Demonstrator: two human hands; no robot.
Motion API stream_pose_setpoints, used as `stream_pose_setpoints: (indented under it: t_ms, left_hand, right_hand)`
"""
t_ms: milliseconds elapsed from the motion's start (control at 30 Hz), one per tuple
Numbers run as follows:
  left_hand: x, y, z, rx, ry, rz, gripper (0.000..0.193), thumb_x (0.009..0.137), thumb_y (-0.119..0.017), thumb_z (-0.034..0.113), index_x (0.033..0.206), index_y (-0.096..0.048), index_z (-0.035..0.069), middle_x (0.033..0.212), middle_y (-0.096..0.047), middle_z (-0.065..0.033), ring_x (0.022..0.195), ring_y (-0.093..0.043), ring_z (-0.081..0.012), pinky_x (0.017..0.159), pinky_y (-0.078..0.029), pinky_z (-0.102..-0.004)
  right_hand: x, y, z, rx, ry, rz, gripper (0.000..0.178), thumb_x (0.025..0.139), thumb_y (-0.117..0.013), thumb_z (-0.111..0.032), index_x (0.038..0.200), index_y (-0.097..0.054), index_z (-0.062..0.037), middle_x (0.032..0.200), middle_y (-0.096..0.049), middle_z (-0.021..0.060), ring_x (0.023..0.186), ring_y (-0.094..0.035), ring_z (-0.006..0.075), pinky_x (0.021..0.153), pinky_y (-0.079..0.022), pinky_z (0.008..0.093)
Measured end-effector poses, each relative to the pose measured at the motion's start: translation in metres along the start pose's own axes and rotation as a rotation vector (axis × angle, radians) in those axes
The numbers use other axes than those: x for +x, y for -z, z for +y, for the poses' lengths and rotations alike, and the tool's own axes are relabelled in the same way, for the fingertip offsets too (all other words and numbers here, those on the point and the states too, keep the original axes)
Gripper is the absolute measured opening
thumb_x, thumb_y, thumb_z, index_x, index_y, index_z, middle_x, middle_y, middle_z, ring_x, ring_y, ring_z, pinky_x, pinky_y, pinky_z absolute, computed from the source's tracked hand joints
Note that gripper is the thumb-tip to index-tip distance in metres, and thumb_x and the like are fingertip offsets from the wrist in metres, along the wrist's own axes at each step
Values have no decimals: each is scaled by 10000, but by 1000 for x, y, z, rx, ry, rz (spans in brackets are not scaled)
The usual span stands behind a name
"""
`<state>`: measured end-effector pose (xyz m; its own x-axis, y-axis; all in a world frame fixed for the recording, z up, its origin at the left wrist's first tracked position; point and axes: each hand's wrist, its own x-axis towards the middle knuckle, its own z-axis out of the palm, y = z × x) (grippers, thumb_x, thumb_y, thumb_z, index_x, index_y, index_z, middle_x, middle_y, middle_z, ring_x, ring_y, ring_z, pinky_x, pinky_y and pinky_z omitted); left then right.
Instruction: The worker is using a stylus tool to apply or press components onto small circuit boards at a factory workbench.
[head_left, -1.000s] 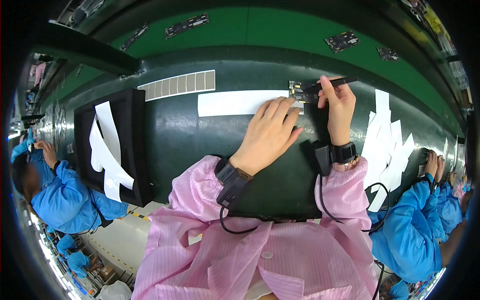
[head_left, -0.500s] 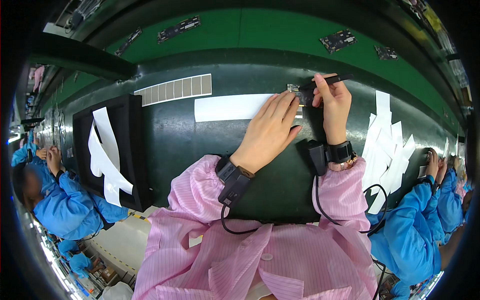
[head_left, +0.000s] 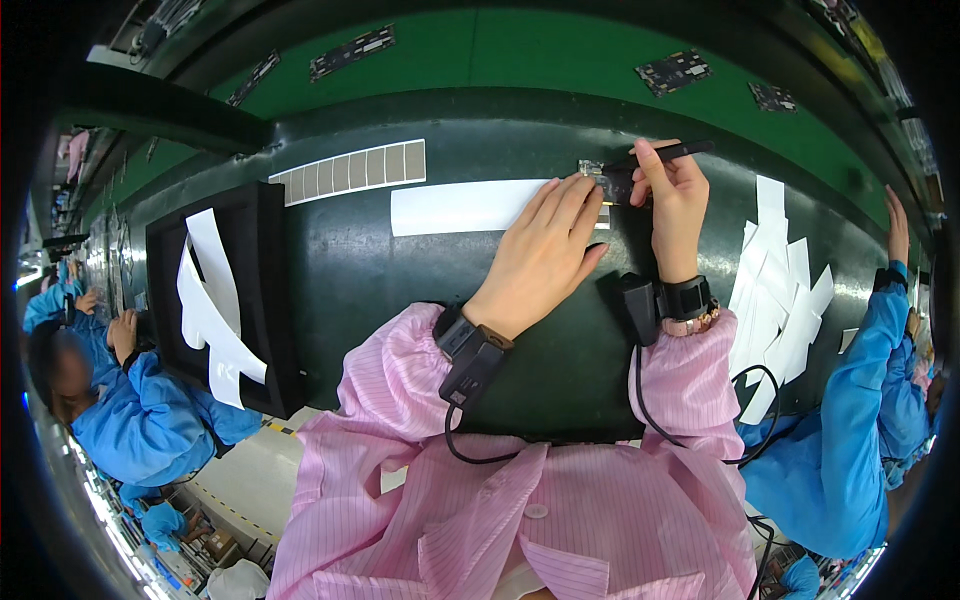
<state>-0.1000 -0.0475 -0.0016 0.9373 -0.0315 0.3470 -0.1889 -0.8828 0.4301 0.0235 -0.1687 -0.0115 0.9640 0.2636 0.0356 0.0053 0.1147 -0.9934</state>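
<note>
My left hand (head_left: pixel 540 250) lies palm down with its fingers stretched out. Its fingertips press on a small dark circuit board (head_left: pixel 613 188) and cover part of it. Under the same fingers runs the right end of a long white paper strip (head_left: pixel 455 208). In my right hand (head_left: pixel 675 205) is a slim black pen-shaped tool (head_left: pixel 685 150), pinched between thumb and fingers. The tool's thin end points left, over the board's far edge; its exact tip is hard to make out.
A sheet of grey rectangular labels (head_left: pixel 355 172) lies at the back left. On the left, a black tray (head_left: pixel 275 300) holds curled white strips (head_left: pixel 215 290). White strips (head_left: pixel 775 290) are heaped at right. Several circuit boards (head_left: pixel 673 72) rest on the green surface beyond. Blue-sleeved people sit on both sides.
Both my hands keep their places, with the black tool shifted slightly. At the right, a co-worker's blue-sleeved arm has reached forward toward the green surface.
</note>
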Motion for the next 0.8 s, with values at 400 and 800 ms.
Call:
stream_pose_setpoints:
  t_ms: [400, 800]
  left_hand:
    - [4, 1, 0, 64, -19, -9, 514, 797, -674, 215, 1223, -502, -17, 1346, -449, -144, 1194, -463, -291, 1019, -366, -410]
    - [-20, 16, 9, -57, -78, -77, 430, 811, -654, 163, 1186, -536, -11, 1301, -494, -134, 1217, -464, -300, 1052, -371, -420]
  right_hand:
    - [-4, -3, -4, -131, 37, 2, 138, 879, -681, -121, 910, -642, 8, 663, -577, 1, 505, -505, 42, 456, -374, 192]
    - [-55, 17, -11, -198, 55, 2, 111, 864, -684, -73, 922, -641, 11, 692, -606, 6, 524, -520, 45, 477, -389, 189]
